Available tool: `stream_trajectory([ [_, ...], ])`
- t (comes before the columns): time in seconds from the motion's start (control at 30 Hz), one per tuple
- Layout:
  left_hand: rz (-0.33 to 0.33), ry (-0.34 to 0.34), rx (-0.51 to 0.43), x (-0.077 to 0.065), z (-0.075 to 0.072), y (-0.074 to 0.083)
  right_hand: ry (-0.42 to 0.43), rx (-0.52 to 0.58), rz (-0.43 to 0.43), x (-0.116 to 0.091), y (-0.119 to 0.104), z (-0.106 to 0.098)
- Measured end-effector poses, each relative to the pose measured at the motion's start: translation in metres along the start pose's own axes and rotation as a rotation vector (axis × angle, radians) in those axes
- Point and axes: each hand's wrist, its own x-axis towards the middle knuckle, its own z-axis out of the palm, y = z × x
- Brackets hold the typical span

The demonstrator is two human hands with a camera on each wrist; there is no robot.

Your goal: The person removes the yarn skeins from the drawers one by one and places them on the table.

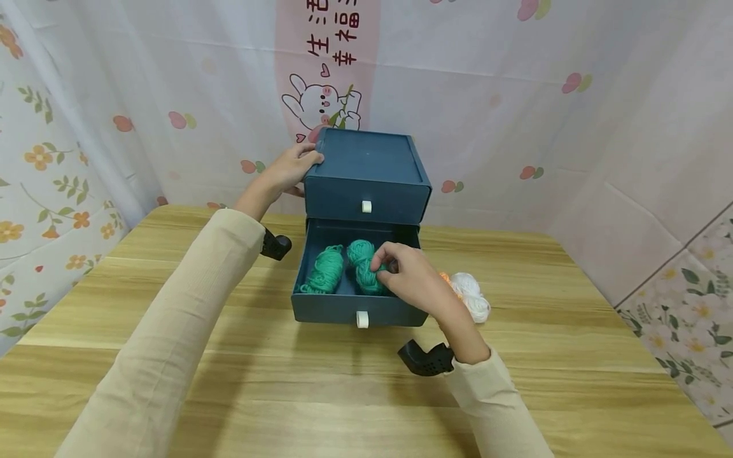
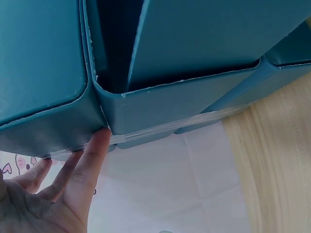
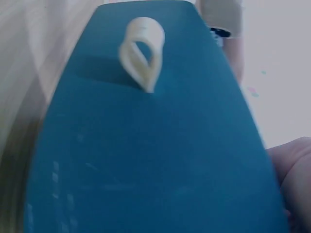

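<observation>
A dark blue two-drawer box [image 1: 366, 156] stands on the table, with its lower drawer [image 1: 332, 308] pulled out. Inside lie a green yarn skein [image 1: 325, 270] on the left and a second green yarn skein [image 1: 361, 252] near the middle. My left hand [image 1: 289, 168] steadies the box's left side; in the left wrist view its straight fingers [image 2: 87, 177] press against the wall. Over the drawer's right part, my right hand [image 1: 415, 277] has bent fingers at the second skein's right edge. Whether they pinch the yarn cannot be made out.
White yarn [image 1: 471, 296] and partly hidden orange yarn [image 1: 451, 283] lie on the table right of the drawer. A white pull tab [image 1: 363, 319] sticks out from the drawer front. Behind the box hangs a printed curtain [image 1: 458, 102].
</observation>
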Motion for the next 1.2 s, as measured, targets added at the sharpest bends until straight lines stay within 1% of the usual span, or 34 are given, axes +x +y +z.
stream_trajectory([
  [0.2, -0.004, -0.01, -0.013, 0.001, 0.001, 0.002, 0.086, 0.044, -0.023, -0.009, 0.001, -0.02],
  [0.27, -0.004, -0.011, -0.015, 0.001, 0.001, 0.002, 0.123, 0.043, -0.014, -0.012, 0.002, -0.028],
  [0.37, -0.004, -0.009, -0.013, 0.001, 0.002, 0.002, 0.167, 0.042, 0.015, -0.018, 0.006, -0.042],
  [0.5, -0.003, -0.009, -0.007, 0.001, 0.001, 0.003, 0.194, 0.028, 0.073, -0.027, 0.012, -0.061],
  [0.6, -0.003, -0.017, -0.004, 0.0, 0.001, 0.003, 0.201, -0.025, 0.103, -0.033, 0.02, -0.074],
  [0.67, -0.004, -0.022, -0.005, 0.0, 0.001, 0.003, 0.205, -0.067, 0.136, -0.035, 0.028, -0.081],
  [0.77, -0.001, -0.022, -0.004, 0.0, 0.001, 0.003, 0.207, -0.124, 0.209, -0.037, 0.044, -0.09],
  [0.9, -0.002, -0.014, 0.006, 0.0, 0.0, 0.002, 0.197, -0.149, 0.31, -0.038, 0.071, -0.099],
  [1.07, -0.006, -0.016, 0.014, 0.0, 0.001, 0.002, 0.166, -0.137, 0.415, -0.042, 0.105, -0.107],
  [1.2, -0.008, -0.02, 0.015, 0.001, 0.001, 0.002, 0.133, -0.107, 0.465, -0.048, 0.128, -0.11],
])
